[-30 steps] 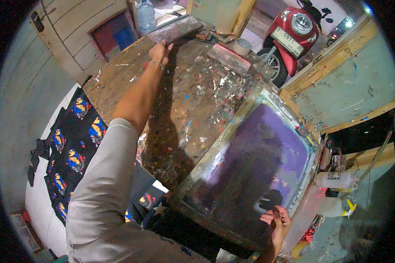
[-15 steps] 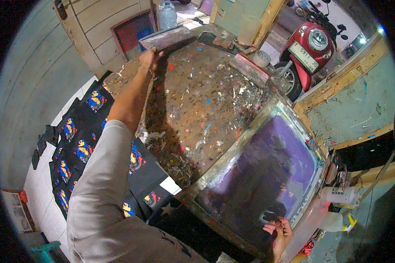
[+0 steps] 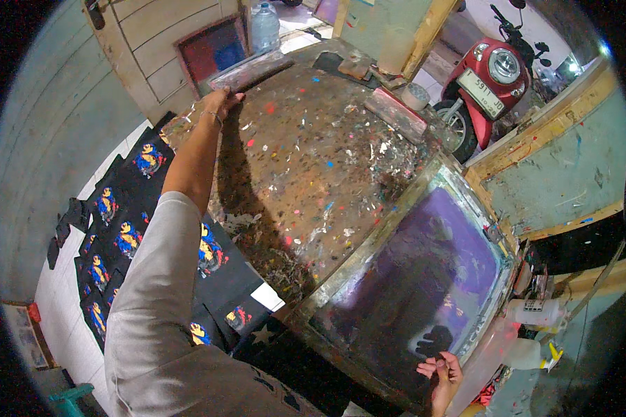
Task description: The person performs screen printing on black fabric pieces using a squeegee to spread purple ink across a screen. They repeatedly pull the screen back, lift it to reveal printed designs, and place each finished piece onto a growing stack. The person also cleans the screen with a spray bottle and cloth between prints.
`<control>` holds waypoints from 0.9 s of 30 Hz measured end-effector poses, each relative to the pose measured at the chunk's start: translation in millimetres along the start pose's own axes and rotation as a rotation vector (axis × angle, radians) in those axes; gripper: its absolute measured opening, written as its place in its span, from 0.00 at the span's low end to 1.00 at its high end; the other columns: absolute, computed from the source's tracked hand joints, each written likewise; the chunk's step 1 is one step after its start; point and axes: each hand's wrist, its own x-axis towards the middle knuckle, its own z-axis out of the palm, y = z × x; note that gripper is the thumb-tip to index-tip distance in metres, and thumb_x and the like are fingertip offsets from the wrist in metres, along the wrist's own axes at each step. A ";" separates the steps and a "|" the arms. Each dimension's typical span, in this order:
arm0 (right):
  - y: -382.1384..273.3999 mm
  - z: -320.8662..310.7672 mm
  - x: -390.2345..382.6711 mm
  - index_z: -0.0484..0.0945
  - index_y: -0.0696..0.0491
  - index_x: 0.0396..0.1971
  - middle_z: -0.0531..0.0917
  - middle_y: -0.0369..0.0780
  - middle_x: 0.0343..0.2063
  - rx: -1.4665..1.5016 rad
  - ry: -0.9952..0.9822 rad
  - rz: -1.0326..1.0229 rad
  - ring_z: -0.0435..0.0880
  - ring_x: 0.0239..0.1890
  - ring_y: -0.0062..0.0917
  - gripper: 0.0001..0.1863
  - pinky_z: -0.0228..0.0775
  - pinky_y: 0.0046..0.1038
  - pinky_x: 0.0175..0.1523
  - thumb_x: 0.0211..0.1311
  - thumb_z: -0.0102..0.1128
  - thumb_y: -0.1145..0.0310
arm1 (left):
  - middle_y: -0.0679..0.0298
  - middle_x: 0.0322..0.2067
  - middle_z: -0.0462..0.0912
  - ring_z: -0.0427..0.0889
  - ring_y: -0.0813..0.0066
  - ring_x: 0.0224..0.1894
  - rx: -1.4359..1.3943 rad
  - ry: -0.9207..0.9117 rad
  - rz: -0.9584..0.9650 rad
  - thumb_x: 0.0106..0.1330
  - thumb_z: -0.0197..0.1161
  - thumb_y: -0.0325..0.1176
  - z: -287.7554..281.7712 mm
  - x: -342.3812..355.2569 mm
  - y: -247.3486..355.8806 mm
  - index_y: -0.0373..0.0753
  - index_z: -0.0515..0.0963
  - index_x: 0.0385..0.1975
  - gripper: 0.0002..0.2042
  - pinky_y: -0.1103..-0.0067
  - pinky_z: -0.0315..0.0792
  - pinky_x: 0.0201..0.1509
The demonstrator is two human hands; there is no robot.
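At the far left of the paint-spattered worktop [image 3: 306, 167], my left hand [image 3: 222, 104] is closed on a long flat grey squeegee [image 3: 254, 71] near the back edge. My right hand [image 3: 442, 372] is low at the right, over a framed printing screen [image 3: 414, 250] smeared with purple and dark ink, its fingers loosely bent and apart with nothing visible in them. Its shadow falls on the mesh. A second squeegee [image 3: 396, 115] and a tape roll [image 3: 415, 96] lie at the back right of the worktop.
Printed black fabric pieces [image 3: 129, 240] lie at the left. A red-and-blue frame [image 3: 212, 55] and water jug [image 3: 265, 31] stand behind. A red scooter [image 3: 490, 83] is beyond a wood-framed partition [image 3: 556, 167]. Plastic bottles [image 3: 535, 313] sit at the right edge.
My left hand has moved left and slightly down with the squeegee. My right hand is slightly lower in view. The surroundings have shifted in the picture as the head moved.
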 end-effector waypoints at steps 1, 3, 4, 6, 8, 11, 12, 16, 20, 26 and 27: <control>-3.8 1.6 -1.4 0.74 0.61 0.56 0.85 0.51 0.41 -0.012 0.009 -0.008 0.88 0.40 0.41 0.17 0.84 0.41 0.47 0.73 0.57 0.70 | 0.42 0.45 0.79 0.87 0.49 0.38 0.101 -0.005 0.014 0.72 0.57 0.24 -3.9 -0.8 2.4 0.17 0.61 0.55 0.19 0.64 0.90 0.39; -14.0 10.3 -5.4 0.75 0.62 0.54 0.85 0.50 0.39 -0.037 0.043 -0.026 0.88 0.38 0.40 0.15 0.84 0.41 0.47 0.74 0.56 0.70 | 0.42 0.42 0.81 0.88 0.50 0.35 0.301 -0.028 0.032 0.72 0.59 0.25 0.9 -11.0 5.8 0.16 0.63 0.54 0.20 0.66 0.89 0.37; -15.3 10.1 -6.1 0.76 0.61 0.52 0.85 0.50 0.39 -0.027 0.045 -0.032 0.88 0.37 0.39 0.13 0.84 0.41 0.46 0.73 0.57 0.70 | 0.42 0.41 0.82 0.88 0.50 0.34 0.401 -0.039 0.041 0.72 0.60 0.26 3.6 -18.2 7.7 0.16 0.64 0.53 0.20 0.66 0.89 0.36; -16.7 9.7 -7.1 0.77 0.60 0.47 0.85 0.49 0.37 -0.005 0.039 -0.051 0.88 0.36 0.37 0.10 0.84 0.40 0.45 0.73 0.57 0.70 | 0.43 0.38 0.83 0.89 0.52 0.32 0.554 -0.028 0.053 0.71 0.63 0.29 4.3 -30.0 15.1 0.17 0.66 0.51 0.21 0.67 0.88 0.34; -17.3 9.4 -8.1 0.77 0.59 0.45 0.85 0.48 0.37 0.014 0.044 -0.052 0.88 0.36 0.36 0.08 0.84 0.40 0.45 0.73 0.58 0.71 | 0.45 0.36 0.85 0.89 0.55 0.30 0.615 0.040 0.027 0.69 0.67 0.35 4.7 -43.5 19.4 0.18 0.71 0.47 0.22 0.70 0.86 0.33; -20.6 12.8 -11.8 0.77 0.59 0.43 0.85 0.47 0.36 0.027 0.054 -0.055 0.88 0.35 0.35 0.07 0.84 0.40 0.45 0.73 0.58 0.71 | 0.48 0.35 0.87 0.90 0.57 0.32 1.022 0.153 0.138 0.63 0.72 0.48 16.3 -72.7 23.8 0.22 0.79 0.39 0.27 0.69 0.83 0.35; -22.1 14.6 -11.6 0.77 0.58 0.42 0.86 0.47 0.36 0.029 0.049 -0.055 0.88 0.35 0.35 0.07 0.84 0.40 0.45 0.73 0.58 0.71 | 0.48 0.36 0.88 0.89 0.56 0.34 1.164 0.194 0.203 0.60 0.73 0.52 16.1 -76.3 26.5 0.23 0.80 0.38 0.29 0.68 0.82 0.37; -24.7 16.0 -13.7 0.76 0.59 0.44 0.85 0.47 0.36 -0.011 0.037 -0.065 0.87 0.36 0.36 0.10 0.84 0.41 0.45 0.73 0.58 0.67 | 0.46 0.41 0.87 0.87 0.49 0.45 1.452 0.366 0.385 0.54 0.74 0.62 9.2 -60.5 32.5 0.28 0.83 0.38 0.34 0.64 0.79 0.48; -5.4 -10.7 -13.0 0.75 0.58 0.44 0.83 0.47 0.35 -0.089 0.034 -0.125 0.87 0.35 0.35 0.14 0.83 0.38 0.41 0.71 0.61 0.62 | 0.44 0.44 0.85 0.84 0.47 0.50 1.534 0.407 0.593 0.59 0.69 0.58 16.5 -26.3 19.5 0.30 0.83 0.38 0.30 0.59 0.77 0.53; -29.6 -21.2 -37.1 0.78 0.57 0.38 0.85 0.39 0.30 -0.206 0.353 -0.041 0.84 0.31 0.24 0.07 0.78 0.28 0.42 0.71 0.60 0.68 | 0.57 0.32 0.80 0.78 0.63 0.34 1.244 -0.317 1.031 0.72 0.59 0.43 19.7 -147.5 -8.5 0.33 0.80 0.34 0.16 0.68 0.73 0.39; -34.4 -27.4 -41.4 0.78 0.57 0.38 0.85 0.38 0.30 -0.203 0.391 -0.065 0.84 0.30 0.22 0.06 0.77 0.27 0.41 0.70 0.60 0.70 | 0.61 0.31 0.78 0.75 0.70 0.33 1.149 -0.398 1.014 0.74 0.58 0.40 23.9 -202.5 -11.3 0.33 0.79 0.35 0.14 0.72 0.71 0.38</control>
